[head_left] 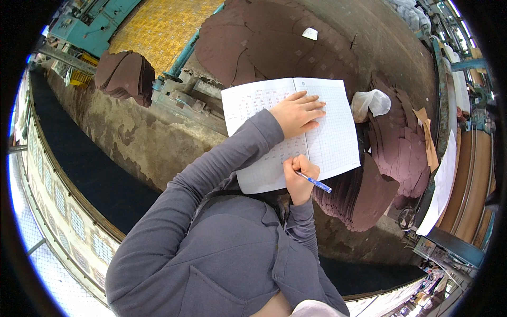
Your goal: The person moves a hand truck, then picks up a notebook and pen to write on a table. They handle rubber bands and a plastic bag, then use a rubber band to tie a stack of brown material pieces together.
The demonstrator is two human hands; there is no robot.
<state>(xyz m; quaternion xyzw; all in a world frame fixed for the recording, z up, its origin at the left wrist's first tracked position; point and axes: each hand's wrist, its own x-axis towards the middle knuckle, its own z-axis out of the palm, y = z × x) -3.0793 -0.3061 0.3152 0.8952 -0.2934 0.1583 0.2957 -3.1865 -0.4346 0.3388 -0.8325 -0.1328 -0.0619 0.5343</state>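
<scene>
An open notebook with squared pages lies before me, handwriting covering its left page. Across the middle fold and onto the right page rests my left hand, its fingers stretched out flat. My right hand is closed round a blue and white pen at the lower part of the left page, near the fold. The pen's tip is hidden by the hand. Stacks of brown sheets stand right beside and partly under the notebook.
Large brown stacked sheets spread ahead, with a small white piece on top. A white plastic bag sits right of the notebook. At the left are another brown stack and a teal machine; a brown roller stands far right.
</scene>
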